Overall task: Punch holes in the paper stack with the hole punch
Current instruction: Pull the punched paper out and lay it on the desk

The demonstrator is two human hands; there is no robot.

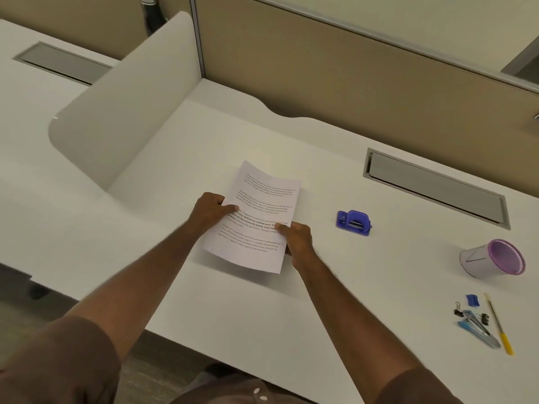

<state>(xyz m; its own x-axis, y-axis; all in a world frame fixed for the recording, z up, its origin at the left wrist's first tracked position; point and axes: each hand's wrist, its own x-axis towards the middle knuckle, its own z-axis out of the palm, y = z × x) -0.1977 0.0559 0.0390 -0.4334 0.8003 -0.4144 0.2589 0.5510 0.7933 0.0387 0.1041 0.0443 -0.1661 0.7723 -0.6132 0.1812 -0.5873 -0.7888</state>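
Desk [335, 287] bare between paper stack [256, 220], hole punch [353, 223]

Both bare arms reach up from the bottom corners toward the middle of the frame. The left hand [210, 209] is curled, thumb pointing right and pinching. The right hand [297, 239] sits a bit lower and to the right, also closed in a pinch with thumb on top.

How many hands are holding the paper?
2. The left hand grips the paper's left edge; the right hand grips its right edge.
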